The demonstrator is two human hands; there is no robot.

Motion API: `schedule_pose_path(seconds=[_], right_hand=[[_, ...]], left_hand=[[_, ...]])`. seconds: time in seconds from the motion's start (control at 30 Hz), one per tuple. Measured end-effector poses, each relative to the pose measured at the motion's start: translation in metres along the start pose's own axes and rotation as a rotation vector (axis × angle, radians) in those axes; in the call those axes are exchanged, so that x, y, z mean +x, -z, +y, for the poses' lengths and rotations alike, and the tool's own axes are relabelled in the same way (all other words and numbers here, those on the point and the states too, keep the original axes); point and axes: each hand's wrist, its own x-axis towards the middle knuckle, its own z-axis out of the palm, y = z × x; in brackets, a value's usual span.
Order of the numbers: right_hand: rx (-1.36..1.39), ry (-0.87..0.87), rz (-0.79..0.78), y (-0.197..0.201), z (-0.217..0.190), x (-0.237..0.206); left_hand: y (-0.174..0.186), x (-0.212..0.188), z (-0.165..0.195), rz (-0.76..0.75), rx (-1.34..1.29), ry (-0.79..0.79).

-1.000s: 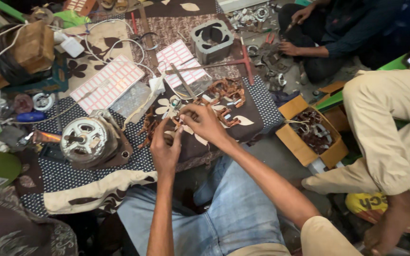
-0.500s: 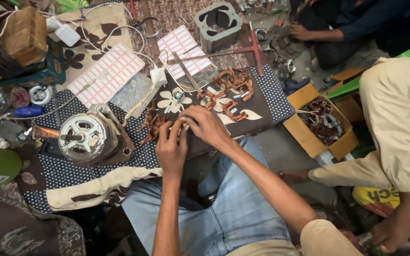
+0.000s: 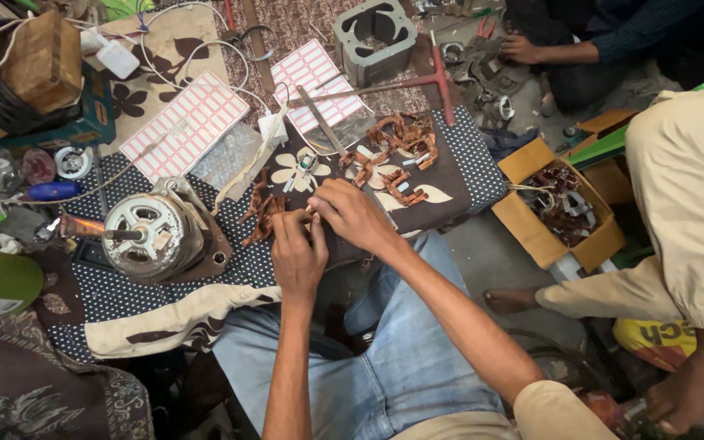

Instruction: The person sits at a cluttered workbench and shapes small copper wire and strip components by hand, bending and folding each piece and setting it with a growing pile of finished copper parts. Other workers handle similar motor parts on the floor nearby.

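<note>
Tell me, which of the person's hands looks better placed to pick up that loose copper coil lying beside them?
Probably the left hand: the copper coil lies just to its left, nearly touching, while the right hand sits farther over.

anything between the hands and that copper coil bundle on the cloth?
Nothing visible. The left hand and right hand sit together on the dark cloth, fingertips already at the copper coil bundle. The grey motor lies clear to their left, apart from both hands.
</note>
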Motion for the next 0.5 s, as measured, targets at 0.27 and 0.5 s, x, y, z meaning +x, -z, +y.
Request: schedule_pose_path(seconds=[0.27, 0.5], right_hand=[[0.01, -0.02, -0.003, 0.0007, 0.0011, -0.0005], [-0.046, -0.011, 0.005, -0.0008, -0.0029, -0.001]], left_hand=[[-0.0008, 0.0002, 0.0004, 0.07, 0.06, -0.103], [-0.0034, -0.0052, -0.0016, 0.12, 0.171, -0.093]])
